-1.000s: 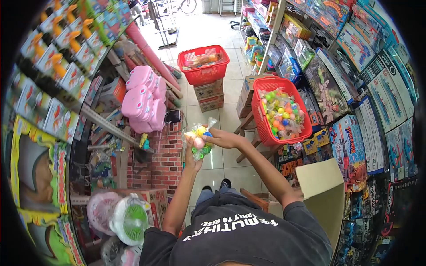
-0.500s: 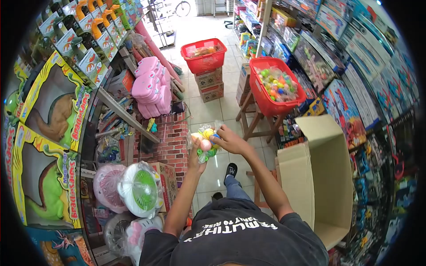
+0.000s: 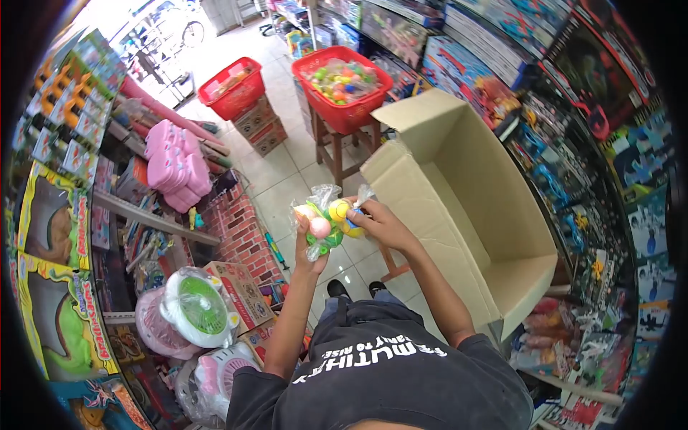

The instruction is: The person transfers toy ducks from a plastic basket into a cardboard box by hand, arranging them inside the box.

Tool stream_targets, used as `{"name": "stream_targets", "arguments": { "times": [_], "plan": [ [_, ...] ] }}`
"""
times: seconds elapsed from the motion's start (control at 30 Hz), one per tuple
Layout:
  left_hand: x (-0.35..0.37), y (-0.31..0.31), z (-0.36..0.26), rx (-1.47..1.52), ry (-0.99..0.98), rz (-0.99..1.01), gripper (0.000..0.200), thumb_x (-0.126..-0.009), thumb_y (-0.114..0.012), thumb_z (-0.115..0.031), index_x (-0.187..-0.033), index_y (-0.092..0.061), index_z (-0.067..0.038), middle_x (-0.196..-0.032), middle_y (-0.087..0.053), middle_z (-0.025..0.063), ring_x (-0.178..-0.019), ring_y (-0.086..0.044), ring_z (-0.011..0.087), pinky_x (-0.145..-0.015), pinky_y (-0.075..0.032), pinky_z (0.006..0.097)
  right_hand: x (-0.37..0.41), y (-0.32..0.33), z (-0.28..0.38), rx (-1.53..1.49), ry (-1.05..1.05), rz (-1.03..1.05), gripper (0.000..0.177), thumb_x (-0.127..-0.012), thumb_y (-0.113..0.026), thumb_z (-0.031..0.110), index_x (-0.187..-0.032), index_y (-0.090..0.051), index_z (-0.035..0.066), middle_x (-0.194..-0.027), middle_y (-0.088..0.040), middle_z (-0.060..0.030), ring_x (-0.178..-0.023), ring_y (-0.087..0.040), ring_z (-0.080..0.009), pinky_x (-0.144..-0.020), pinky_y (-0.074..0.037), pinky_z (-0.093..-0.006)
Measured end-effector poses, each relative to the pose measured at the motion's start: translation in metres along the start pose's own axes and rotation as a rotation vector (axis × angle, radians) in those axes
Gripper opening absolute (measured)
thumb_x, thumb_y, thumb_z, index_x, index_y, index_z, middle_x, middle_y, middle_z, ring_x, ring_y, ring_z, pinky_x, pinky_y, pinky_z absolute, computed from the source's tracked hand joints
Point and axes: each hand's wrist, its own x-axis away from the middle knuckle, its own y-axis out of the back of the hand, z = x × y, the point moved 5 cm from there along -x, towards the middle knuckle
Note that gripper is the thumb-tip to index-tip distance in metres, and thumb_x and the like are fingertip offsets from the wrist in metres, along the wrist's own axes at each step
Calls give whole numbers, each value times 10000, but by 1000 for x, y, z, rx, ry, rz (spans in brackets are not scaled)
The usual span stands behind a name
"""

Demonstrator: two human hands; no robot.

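Note:
Clear plastic bags of colourful toy balls (image 3: pixel 320 228) are held up in front of my body, with pink, yellow, green and blue showing through the wrap. From below and the left, my left hand (image 3: pixel 308 252) is closed around them. My right hand (image 3: pixel 381 223) pinches the right side of the bundle, at a blue and yellow ball. Just to the right of that hand is the flap of an open cardboard box (image 3: pixel 459 236), whose visible inside is bare brown card.
A red basket (image 3: pixel 344 115) of wrapped balls rests on a wooden stool (image 3: pixel 337 154). Another red basket (image 3: pixel 231 100) sits on stacked cartons (image 3: pixel 259 127). Pink cases (image 3: pixel 178 165) and wrapped fans (image 3: pixel 197 304) stand at left; toy shelves line both sides.
My view has swung to the right, bringing the cardboard box closer to the middle. Both shoes now show side by side. My hands still hold the bagged balls, now slightly more apart.

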Motion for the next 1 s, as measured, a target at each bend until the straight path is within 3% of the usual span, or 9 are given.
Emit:
{"name": "stream_targets", "arguments": {
  "times": [0.17,0.37,0.67,0.73,0.87,0.9,1.0],
  "plan": [
    [12,-27,48,91,47,72,528,-809,-579,-465,-1187,-447,-120,-1120,-552,89,-996,-564,250,-854,-476,415,70,62,28,-21,-57,-109,358,-902,-516,248,-1156,-520,-5,-990,-564,-87,-856,-570,-128,-687,-465,-265],
    [52,-51,97,168,85,62,535,-792,-602,-461,-1197,-444,-148,-1123,-550,102,-999,-563,278,-840,-480,453,136,112,43,-81,-103,-240,359,-912,-505,229,-1176,-503,-15,-994,-563,-78,-866,-563,-120,-720,-462,-255],
    [116,-66,134,142,6,89,616,-786,-627,-440,-1247,-385,-109,-1145,-532,95,-1030,-553,245,-867,-471,429,209,118,35,-24,-66,-267,373,-903,-517,234,-1177,-504,-18,-1006,-558,-73,-896,-542,-118,-732,-465,-265],
    [131,-70,139,98,30,92,578,-757,-648,-458,-1204,-426,-167,-1116,-549,111,-1005,-565,298,-844,-483,470,222,120,41,32,-56,-292,358,-899,-521,218,-1172,-511,-12,-998,-551,-72,-893,-536,-119,-716,-467,-254],
    [158,-69,158,101,13,52,562,-777,-627,-461,-1191,-428,-139,-1097,-556,109,-985,-577,286,-827,-495,463,251,134,43,131,-49,-296,326,-888,-525,177,-1162,-532,1,-966,-539,-44,-866,-530,-109,-684,-464,-235],
    [164,-75,161,100,6,55,570,-783,-620,-461,-1198,-420,-125,-1097,-556,107,-989,-575,277,-839,-489,462,257,138,48,143,-72,-277,335,-894,-519,159,-1191,-516,4,-1010,-566,-52,-927,-531,-117,-813,-429,-244],
    [174,-89,175,116,66,127,575,-785,-618,-459,-1208,-413,-127,-1102,-553,107,-995,-572,270,-853,-481,460,271,165,42,384,-91,-263,345,-875,-534,141,-1198,-517,20,-977,-571,-57,-908,-544,-126,-786,-441,-255]
  ]
}}
